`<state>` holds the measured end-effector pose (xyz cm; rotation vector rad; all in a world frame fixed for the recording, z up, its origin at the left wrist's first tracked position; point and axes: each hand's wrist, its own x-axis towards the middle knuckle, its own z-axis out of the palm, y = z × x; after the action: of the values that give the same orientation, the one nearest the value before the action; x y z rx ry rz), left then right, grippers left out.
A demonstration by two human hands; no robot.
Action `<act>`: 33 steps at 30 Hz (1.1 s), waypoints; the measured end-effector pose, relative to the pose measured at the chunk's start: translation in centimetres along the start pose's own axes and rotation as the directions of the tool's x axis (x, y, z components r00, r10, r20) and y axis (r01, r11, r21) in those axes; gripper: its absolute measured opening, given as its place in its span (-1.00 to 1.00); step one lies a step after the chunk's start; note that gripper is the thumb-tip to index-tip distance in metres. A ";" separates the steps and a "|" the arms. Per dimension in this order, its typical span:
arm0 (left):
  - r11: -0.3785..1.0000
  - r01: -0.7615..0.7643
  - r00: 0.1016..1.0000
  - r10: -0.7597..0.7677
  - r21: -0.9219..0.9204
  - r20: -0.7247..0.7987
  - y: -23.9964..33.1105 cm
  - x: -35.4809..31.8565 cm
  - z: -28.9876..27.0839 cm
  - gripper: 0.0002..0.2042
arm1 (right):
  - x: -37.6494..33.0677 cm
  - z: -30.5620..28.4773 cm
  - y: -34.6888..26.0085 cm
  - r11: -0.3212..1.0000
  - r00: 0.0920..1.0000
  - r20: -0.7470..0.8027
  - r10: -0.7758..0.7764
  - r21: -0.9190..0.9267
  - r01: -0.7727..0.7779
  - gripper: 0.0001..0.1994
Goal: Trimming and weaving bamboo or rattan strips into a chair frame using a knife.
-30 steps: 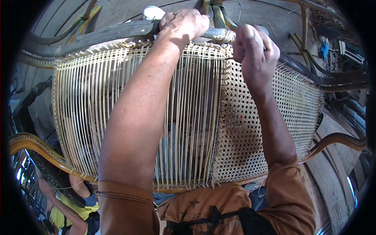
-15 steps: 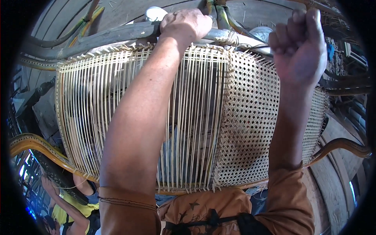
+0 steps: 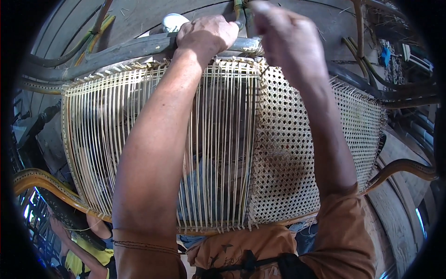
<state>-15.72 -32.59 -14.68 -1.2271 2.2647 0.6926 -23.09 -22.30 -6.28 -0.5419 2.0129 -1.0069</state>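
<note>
A woven cane panel (image 3: pixel 288 186) stretches across a curved rattan frame before me. Its left part holds only long pale upright strands (image 3: pixel 218 153); the right part is close open-hole mesh. My left hand (image 3: pixel 206 35) is closed over the grey far rail (image 3: pixel 134 49) of the frame, its arm reaching across the strands. Above the mesh's far left corner is my right hand (image 3: pixel 293 46), blurred, with its fingers curled in. Whatever it may hold is hidden. Short strand ends stick out along the far edge.
Curved, varnished rattan arms (image 3: pixel 404 167) jut out at both sides. At the lower left another person's arm (image 3: pixel 76 242) shows beside a yellow garment. Wooden planks (image 3: pixel 392 223) make up the floor, and a white rounded thing (image 3: pixel 174 22) lies beyond the rail.
My right hand has swung left and inward, from above the right side of the mesh to near its far left corner. My left hand keeps its hold on the rail.
</note>
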 end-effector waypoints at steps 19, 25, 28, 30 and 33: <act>0.979 -0.205 0.970 0.200 -0.022 -0.136 -0.7 -1.2 -0.7 -0.56 | 0.7 1.0 4.8 0.848 0.944 -0.009 -0.329 0.437 0.300 -0.68; 0.982 -0.089 0.996 0.092 -0.169 0.005 0.0 -3.2 -2.3 -0.55 | 0.1 0.8 7.8 0.619 0.615 -0.188 -0.766 0.044 0.784 -0.77; 0.978 -0.147 0.988 0.140 -0.147 -0.062 0.2 -2.6 -1.7 -0.54 | 0.5 0.9 5.1 0.819 0.905 -0.058 -0.421 0.403 0.407 -0.67; 0.980 -0.167 0.982 0.156 -0.110 -0.103 -0.3 -2.5 -1.5 -0.54 | -0.1 1.9 5.9 0.774 0.811 -0.066 -0.582 0.260 0.577 -0.67; 0.983 -0.139 0.990 0.134 -0.117 -0.054 -0.1 -2.3 -1.6 -0.54 | -1.7 2.2 6.5 0.764 0.830 -0.305 -0.466 0.335 0.552 -0.63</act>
<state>-14.78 -32.16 -12.09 -1.1606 2.3927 0.8715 -20.46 -18.37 -11.56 -0.8045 1.7676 -1.8436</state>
